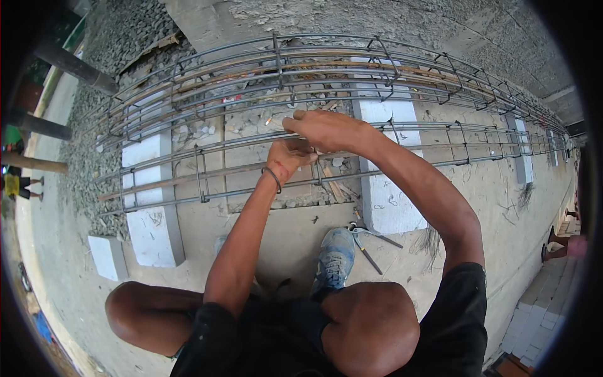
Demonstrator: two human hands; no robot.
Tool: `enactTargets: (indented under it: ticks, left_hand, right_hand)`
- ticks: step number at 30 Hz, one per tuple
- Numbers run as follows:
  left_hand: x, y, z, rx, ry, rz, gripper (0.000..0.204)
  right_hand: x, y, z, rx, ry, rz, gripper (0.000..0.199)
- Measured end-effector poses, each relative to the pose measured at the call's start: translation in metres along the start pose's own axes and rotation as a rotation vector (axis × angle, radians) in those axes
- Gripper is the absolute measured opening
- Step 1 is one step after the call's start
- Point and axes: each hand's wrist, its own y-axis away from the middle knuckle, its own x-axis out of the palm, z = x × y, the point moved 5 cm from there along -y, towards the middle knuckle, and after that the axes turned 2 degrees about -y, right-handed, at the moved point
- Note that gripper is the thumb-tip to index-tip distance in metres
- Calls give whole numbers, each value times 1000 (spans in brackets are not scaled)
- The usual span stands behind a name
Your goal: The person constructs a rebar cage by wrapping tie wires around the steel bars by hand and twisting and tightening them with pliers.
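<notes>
Both my hands meet at the nearer cage of steel rebar, at its upper bars. My left hand reaches up from below, its fingers closed around the bars where a stirrup seems to be. Just above it, my right hand bends over the top bar with curled fingers. Whatever is pinched there is hidden by the fingers. A dark band circles my left wrist. Near my shoe, a pair of pincers with dark and yellow handles lies spread on the concrete.
A second rebar cage, partly rusty, runs behind the nearer one. White blocks support both cages. Thin tie wires lie by the middle block. Gravel is heaped far left; wood scraps lie under the bars. People appear at both edges.
</notes>
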Motion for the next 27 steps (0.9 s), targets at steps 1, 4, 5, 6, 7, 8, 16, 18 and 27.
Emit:
enactTargets:
  ticks: [1, 4, 5, 6, 7, 8, 16, 18, 27]
  left_hand:
    - [2, -5, -3, -19, -78, 73, 28]
    - [6, -13, -10, -43, -391, 29, 20]
    - [9, -14, -11, -41, -391, 33, 20]
    - [12, -14, -11, -30, -306, 28, 18]
    - [13, -11, -10, -27, -226, 23, 17]
    - [14, -8, -11, -31, -232, 28, 17]
    - [8, -26, -26, -150, -501, 28, 19]
    - [2, -27, -24, -155, -466, 57, 20]
    - [3, -28, -24, -42, -537, 47, 20]
  right_hand:
    - [-2, 1, 2, -11, -88, -104, 39]
    - [-8, 14, 3, 17, -190, -401, 36]
    - [-15, 25, 0, 58, -197, -590, 32]
    - [-14, 33, -2, 62, -196, -592, 32]
    - [-9, 46, -20, 460, -424, -569, 29]
    - [4, 64, -33, 859, -647, -523, 29]
    - [96, 60, 17, 966, -1970, -432, 35]
    - [98, 54, 25, 1018, -2109, -591, 30]
    - [118, 52, 20, 1057, -2382, -760, 18]
